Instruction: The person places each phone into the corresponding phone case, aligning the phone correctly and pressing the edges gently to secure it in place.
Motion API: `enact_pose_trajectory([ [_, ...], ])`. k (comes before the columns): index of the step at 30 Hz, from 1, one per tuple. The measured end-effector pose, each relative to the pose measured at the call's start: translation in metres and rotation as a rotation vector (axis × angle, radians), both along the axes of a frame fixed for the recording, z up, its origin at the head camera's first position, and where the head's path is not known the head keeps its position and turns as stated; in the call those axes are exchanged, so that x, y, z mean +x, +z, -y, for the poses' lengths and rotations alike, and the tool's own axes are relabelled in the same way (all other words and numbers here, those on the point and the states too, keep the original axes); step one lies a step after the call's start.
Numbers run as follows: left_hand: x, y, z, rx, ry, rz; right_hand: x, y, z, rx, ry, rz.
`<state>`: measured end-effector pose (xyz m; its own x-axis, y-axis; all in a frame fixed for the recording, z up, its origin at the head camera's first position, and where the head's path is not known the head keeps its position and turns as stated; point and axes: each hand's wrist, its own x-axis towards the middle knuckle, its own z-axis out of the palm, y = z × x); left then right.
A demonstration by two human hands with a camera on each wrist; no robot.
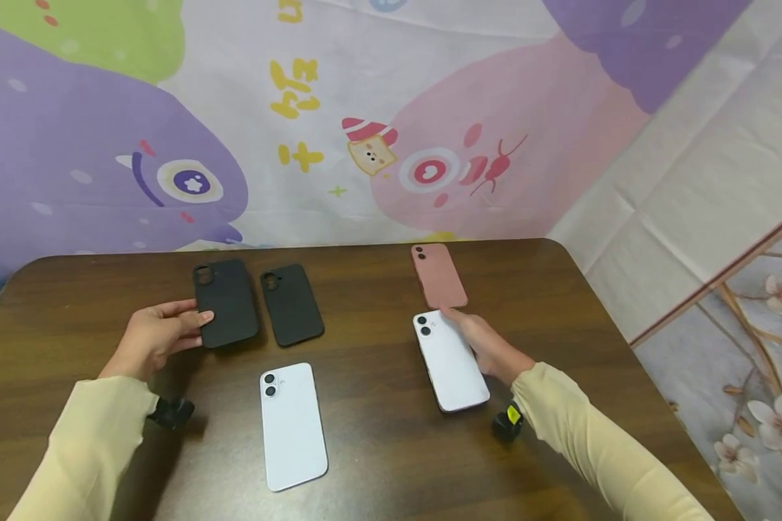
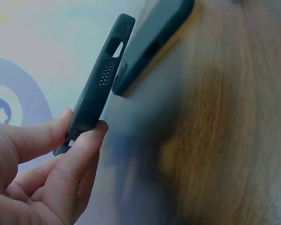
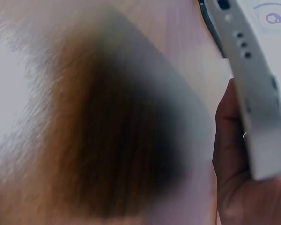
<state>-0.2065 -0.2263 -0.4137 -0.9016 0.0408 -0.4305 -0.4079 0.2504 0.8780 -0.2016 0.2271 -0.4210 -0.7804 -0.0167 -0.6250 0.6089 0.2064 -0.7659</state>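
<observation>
My left hand (image 1: 159,333) pinches a black phone case (image 1: 226,307) by its left edge, raised above the tabletop. The left wrist view has the held case (image 2: 100,79) edge-on, with its port cutout and speaker holes, between thumb and fingers. A second black phone case (image 1: 293,307) lies just to its right. My right hand (image 1: 485,340) grips a white phone (image 1: 452,365) along its right side, camera side up. In the right wrist view, the bottom edge of that phone (image 3: 255,93) shows its port and small holes. Another white phone (image 1: 293,427) lies in the middle front.
A pink phone (image 1: 439,276) lies near the back edge of the brown wooden table (image 1: 365,318), just beyond my right hand. Behind the table hangs a cartoon-printed cloth (image 1: 300,202). A pale panel with printed flowers (image 1: 762,362) borders the right side.
</observation>
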Motion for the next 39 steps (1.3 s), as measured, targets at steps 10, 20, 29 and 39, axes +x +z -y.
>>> enact_pose_trajectory([
  [10, 0.015, 0.014, -0.015, -0.002, -0.043, -0.031, -0.003, 0.009, 0.011, -0.062, -0.003, -0.053],
  [20, 0.021, 0.022, -0.038, 0.063, -0.052, -0.091, -0.009, 0.017, 0.022, -0.061, 0.014, -0.090],
  [29, 0.023, 0.024, -0.051, 0.090, -0.044, -0.103, -0.013, 0.021, 0.028, -0.077, 0.002, -0.098],
  [39, 0.025, 0.027, -0.058, 0.108, -0.054, -0.100, -0.017, 0.019, 0.034, -0.039, -0.016, -0.093],
])
